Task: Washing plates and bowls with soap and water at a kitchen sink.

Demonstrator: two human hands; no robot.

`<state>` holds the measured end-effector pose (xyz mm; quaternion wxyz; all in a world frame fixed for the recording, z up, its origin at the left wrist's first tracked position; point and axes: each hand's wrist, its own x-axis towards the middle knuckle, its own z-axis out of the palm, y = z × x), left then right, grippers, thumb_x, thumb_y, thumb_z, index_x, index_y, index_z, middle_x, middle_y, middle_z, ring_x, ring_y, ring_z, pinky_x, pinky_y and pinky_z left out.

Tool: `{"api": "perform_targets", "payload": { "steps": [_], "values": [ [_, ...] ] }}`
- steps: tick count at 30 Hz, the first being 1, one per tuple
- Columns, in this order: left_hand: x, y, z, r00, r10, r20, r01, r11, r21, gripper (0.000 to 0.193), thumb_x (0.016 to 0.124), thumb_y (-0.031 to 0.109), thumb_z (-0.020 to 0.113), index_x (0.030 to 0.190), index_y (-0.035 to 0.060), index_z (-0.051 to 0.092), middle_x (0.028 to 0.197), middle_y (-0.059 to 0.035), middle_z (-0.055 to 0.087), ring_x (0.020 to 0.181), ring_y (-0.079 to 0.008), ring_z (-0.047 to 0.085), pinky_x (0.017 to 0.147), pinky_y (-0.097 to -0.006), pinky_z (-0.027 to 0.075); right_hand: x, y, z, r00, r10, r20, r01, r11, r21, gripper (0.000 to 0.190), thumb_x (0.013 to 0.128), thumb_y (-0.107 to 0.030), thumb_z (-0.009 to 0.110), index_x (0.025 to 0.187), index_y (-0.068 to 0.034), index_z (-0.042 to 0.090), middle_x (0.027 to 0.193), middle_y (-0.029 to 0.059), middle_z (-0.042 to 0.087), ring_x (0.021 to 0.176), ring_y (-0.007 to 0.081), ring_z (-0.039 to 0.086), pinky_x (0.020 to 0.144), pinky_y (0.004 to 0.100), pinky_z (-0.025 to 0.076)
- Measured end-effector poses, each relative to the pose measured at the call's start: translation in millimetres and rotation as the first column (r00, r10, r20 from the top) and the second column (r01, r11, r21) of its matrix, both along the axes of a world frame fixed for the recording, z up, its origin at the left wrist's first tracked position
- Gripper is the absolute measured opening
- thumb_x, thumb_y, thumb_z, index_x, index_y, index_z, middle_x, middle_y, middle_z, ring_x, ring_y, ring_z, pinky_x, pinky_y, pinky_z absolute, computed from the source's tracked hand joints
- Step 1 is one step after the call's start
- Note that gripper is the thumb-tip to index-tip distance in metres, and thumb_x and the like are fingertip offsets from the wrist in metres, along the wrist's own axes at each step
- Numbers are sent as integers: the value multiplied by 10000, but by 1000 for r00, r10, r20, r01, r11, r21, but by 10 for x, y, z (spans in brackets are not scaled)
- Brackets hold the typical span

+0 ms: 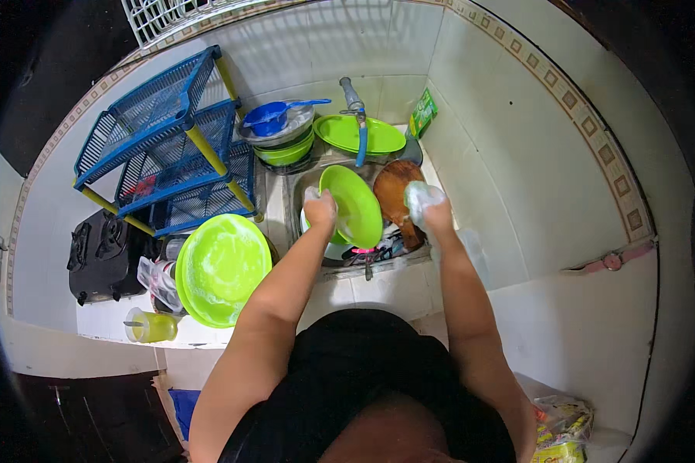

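Note:
My left hand [321,209], soapy at the fingers, grips the left edge of a lime-green plastic plate [353,205], which is tilted above the sink. My right hand [434,213] holds a sudsy sponge [419,199] to the right of the plate, apart from it. Beneath my right hand, a round wooden board with a handle [395,186] leans in the metal sink [294,191]. Cutlery [389,246] and other dishes lie in the sink's lower part, partly hidden by the plate. Over the sink is a faucet with a blue hose end [362,136].
Foam-covered green plates [226,269] are stacked on the left counter, near a yellow-green cup [153,327], a black gas stove [107,254] and a blue tiered rack [145,133]. Behind the sink stand stacked bowls [284,153], a green oval tray [376,136] and a green pouch [423,113]. Tiled wall rises at right.

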<state>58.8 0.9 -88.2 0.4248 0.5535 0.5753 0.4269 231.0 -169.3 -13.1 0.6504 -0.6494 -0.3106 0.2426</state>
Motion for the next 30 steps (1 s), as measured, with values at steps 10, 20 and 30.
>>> {"api": "perform_targets", "payload": {
  "steps": [10, 20, 30],
  "values": [
    [-370, -354, 537, 937, -202, 286, 167, 975, 144, 295, 922, 181, 500, 1145, -10, 531, 1022, -112, 597, 922, -178, 545, 808, -293, 434, -1350, 297, -213, 719, 312, 621, -441, 895, 61, 359, 801, -144, 588, 1136, -21, 556, 1134, 217, 552, 1047, 360, 515, 903, 451, 394],
    [-419, -414, 669, 916, -252, 312, 247, 967, 58, 266, 920, 207, 491, 1019, -22, 584, 956, -149, 620, 883, -222, 572, 788, -330, 434, -1049, 591, -387, 544, 82, 835, -205, 978, 38, 485, 786, -175, 589, 1247, -53, 497, 1286, 232, 461, 1263, 387, 363, 1065, 522, 227],
    [-383, -397, 849, 940, -251, 232, 241, 968, 70, 323, 927, 267, 491, 1037, -19, 592, 1014, -140, 629, 942, -228, 579, 844, -313, 429, -690, 508, -371, 364, 174, 915, 57, 976, -209, 472, 815, -120, 523, 1285, -97, 486, 1370, 232, 383, 1266, 489, 304, 1056, 549, 225]
  ]
}}
